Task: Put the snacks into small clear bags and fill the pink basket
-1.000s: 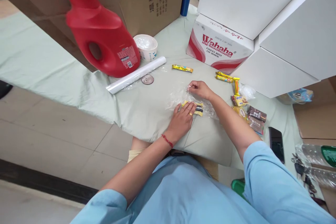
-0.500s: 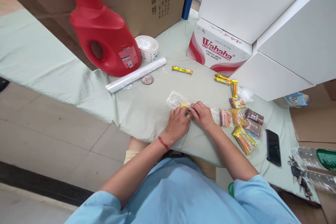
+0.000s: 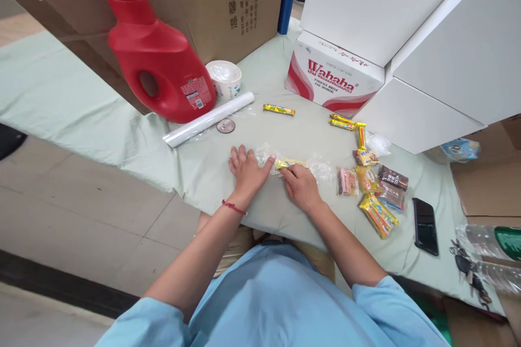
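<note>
A yellow-wrapped snack bar (image 3: 292, 163) lies on the green tablecloth, with clear plastic film (image 3: 321, 168) spreading out at both ends of it. My left hand (image 3: 249, 171) rests flat with fingers spread on the film's left side, its thumb reaching to the bar's left end. My right hand (image 3: 302, 186) is closed at the bar's near edge, its fingers curled against the wrapper. Further back, another yellow snack bar (image 3: 279, 110) lies by itself. To the right sit a pink-wrapped snack (image 3: 348, 181) and a yellow striped packet (image 3: 378, 216).
A roll of plastic film (image 3: 209, 119) lies at left beside a round disc (image 3: 226, 126), a paper bowl (image 3: 223, 78) and a big red jug (image 3: 163, 65). A Wahaha carton (image 3: 334, 78) stands behind. At right are a phone (image 3: 425, 226) and keys (image 3: 468, 271).
My left hand has moved left and spread its fingers, off the bar's middle. More of the yellow bar now shows. My right hand has shifted slightly down and stays at the bar.
</note>
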Demonstrator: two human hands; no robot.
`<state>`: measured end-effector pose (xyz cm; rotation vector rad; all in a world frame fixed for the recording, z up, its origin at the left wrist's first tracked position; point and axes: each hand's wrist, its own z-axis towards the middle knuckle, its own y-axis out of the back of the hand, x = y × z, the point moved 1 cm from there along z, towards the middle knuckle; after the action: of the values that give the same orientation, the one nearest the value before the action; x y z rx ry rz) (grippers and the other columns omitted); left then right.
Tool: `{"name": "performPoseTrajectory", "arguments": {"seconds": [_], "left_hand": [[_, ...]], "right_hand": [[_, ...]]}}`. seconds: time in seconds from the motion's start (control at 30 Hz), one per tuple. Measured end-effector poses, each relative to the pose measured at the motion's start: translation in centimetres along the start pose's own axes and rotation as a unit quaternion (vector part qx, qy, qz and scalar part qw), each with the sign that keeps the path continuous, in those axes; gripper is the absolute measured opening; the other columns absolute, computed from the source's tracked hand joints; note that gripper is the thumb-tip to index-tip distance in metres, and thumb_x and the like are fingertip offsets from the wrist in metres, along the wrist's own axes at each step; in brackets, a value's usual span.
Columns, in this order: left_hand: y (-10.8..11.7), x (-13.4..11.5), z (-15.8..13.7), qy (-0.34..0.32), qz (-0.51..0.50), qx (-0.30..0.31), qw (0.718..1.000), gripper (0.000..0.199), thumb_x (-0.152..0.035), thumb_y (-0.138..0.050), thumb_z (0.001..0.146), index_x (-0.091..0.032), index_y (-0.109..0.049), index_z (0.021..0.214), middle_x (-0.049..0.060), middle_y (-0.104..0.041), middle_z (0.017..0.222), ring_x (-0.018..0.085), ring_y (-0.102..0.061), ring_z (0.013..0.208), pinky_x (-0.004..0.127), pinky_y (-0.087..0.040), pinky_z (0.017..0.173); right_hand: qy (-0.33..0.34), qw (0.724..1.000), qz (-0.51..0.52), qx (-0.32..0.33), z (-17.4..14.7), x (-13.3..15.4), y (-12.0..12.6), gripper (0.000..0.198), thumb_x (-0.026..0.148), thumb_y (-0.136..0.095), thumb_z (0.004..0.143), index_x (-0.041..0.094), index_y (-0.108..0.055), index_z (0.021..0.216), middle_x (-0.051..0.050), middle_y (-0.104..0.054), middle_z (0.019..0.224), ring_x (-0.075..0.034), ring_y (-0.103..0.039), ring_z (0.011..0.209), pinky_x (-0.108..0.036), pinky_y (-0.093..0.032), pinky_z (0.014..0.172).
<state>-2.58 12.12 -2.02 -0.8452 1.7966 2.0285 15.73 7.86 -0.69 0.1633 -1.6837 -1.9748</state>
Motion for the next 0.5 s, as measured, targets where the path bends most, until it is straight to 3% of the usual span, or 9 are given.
{"name": "performPoseTrajectory", "arguments": {"seconds": [0.03,0.1,0.17,0.27,0.33,0.4,0.5], "left_hand": [[-0.1,-0.5,0.3,-0.008,-0.003,0.017,1.0,0.056,-0.059,-0.067,0.088,-0.013,-0.067,0.121,0.027,-0.046,0.162,0.048,-0.022,0.161,0.071,-0.023,0.127],[-0.1,-1.4,0.7,-0.037,-0.043,0.045,0.997,0.035,-0.045,-0.071,0.084,-0.018,-0.067,0.105,0.022,-0.061,0.148,0.043,-0.042,0.151,0.064,-0.035,0.122],[0.3,-2.2,0.7,-0.056,-0.105,0.051,0.992,0.013,-0.031,-0.064,0.084,-0.021,-0.063,0.093,0.013,-0.072,0.118,0.032,-0.064,0.122,0.051,-0.051,0.107],[1.4,-3.6,-0.4,-0.079,-0.142,0.004,0.987,0.006,-0.017,-0.057,0.081,-0.023,-0.057,0.083,0.005,-0.066,0.091,0.022,-0.065,0.088,0.037,-0.056,0.086],[1.8,-4.9,-1.6,-0.124,-0.131,-0.015,0.984,0.012,-0.012,-0.054,0.081,-0.023,-0.06,0.083,0.005,-0.067,0.091,0.022,-0.064,0.089,0.036,-0.055,0.085],[1.4,-6.0,-2.9,-0.19,-0.12,0.014,0.974,0.018,-0.011,-0.052,0.086,-0.02,-0.067,0.091,0.008,-0.072,0.1,0.023,-0.067,0.099,0.037,-0.055,0.091],[0.0,-6.5,-4.7,-0.264,-0.08,0.074,0.958,0.03,-0.023,-0.05,0.1,-0.017,-0.074,0.117,0.012,-0.074,0.13,0.027,-0.063,0.128,0.044,-0.05,0.11]], "right_hand": [[0.002,1.0,0.004,0.001,-0.1,0.0,0.0,0.031,0.019,-0.047,0.105,0.024,-0.072,0.124,-0.013,-0.07,0.111,-0.029,-0.059,0.1,-0.04,-0.044,0.085],[0.005,1.0,0.009,0.001,-0.2,-0.1,0.0,0.031,0.019,-0.047,0.105,0.023,-0.072,0.123,-0.013,-0.069,0.114,-0.029,-0.059,0.102,-0.04,-0.044,0.086],[0.005,1.0,0.014,-0.001,-0.3,-0.1,0.1,0.031,0.019,-0.047,0.105,0.025,-0.072,0.123,-0.012,-0.069,0.114,-0.028,-0.059,0.102,-0.04,-0.045,0.087],[0.002,1.0,0.028,-0.002,-0.2,-0.3,0.0,0.033,0.018,-0.047,0.104,0.026,-0.071,0.126,-0.012,-0.069,0.114,-0.028,-0.06,0.103,-0.04,-0.047,0.089],[-0.007,0.999,0.049,0.007,-0.2,-0.3,-0.5,0.034,0.018,-0.048,0.102,0.024,-0.072,0.126,-0.013,-0.07,0.115,-0.029,-0.061,0.104,-0.042,-0.049,0.091],[-0.033,0.997,0.068,0.012,-0.3,-0.3,-1.1,0.034,0.018,-0.051,0.1,0.021,-0.072,0.126,-0.015,-0.071,0.117,-0.031,-0.062,0.108,-0.044,-0.051,0.095],[-0.057,0.994,0.092,0.008,-1.1,-0.2,-1.7,0.041,0.018,-0.056,0.096,0.018,-0.07,0.134,-0.02,-0.07,0.13,-0.034,-0.061,0.123,-0.049,-0.052,0.104]]}}
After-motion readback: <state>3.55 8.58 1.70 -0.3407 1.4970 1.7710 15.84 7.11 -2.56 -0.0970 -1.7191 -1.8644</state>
